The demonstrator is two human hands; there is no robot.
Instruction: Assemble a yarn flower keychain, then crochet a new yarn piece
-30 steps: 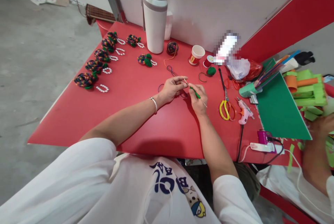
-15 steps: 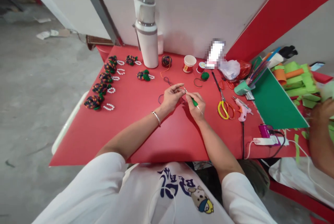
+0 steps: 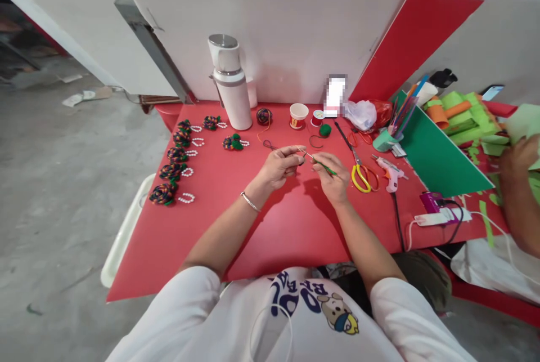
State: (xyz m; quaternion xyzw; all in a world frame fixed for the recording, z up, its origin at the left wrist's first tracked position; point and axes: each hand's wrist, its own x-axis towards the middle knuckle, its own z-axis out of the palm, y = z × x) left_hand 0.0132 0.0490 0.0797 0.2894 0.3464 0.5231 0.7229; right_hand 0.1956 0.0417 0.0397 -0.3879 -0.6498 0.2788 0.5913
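Note:
My right hand [image 3: 335, 181] is closed on a crochet hook [image 3: 324, 166] with a green grip and a thin metal shaft, its tip pointing left. Beside it, my left hand [image 3: 276, 169] pinches a strand of yarn and a small dark piece of yarn work [image 3: 301, 160], mostly covered by the fingers. The hook's tip is close to the left fingertips; whether it is in a loop is too small to tell. Behind the hands lies a multicoloured ball of yarn [image 3: 264, 117], a strand trailing from it towards me.
Yarn pieces with white bead loops [image 3: 163, 193] line the red table's left side. A tall white flask [image 3: 232, 94] and a paper cup [image 3: 298, 116] stand at the back. Yellow-handled scissors [image 3: 360, 178], a pink glue gun [image 3: 392, 173] and another person's arm [image 3: 521, 199] are at right.
My hands have moved slightly apart, and the hook lies flatter, drawn a little to the right. The whole view has shifted with my head.

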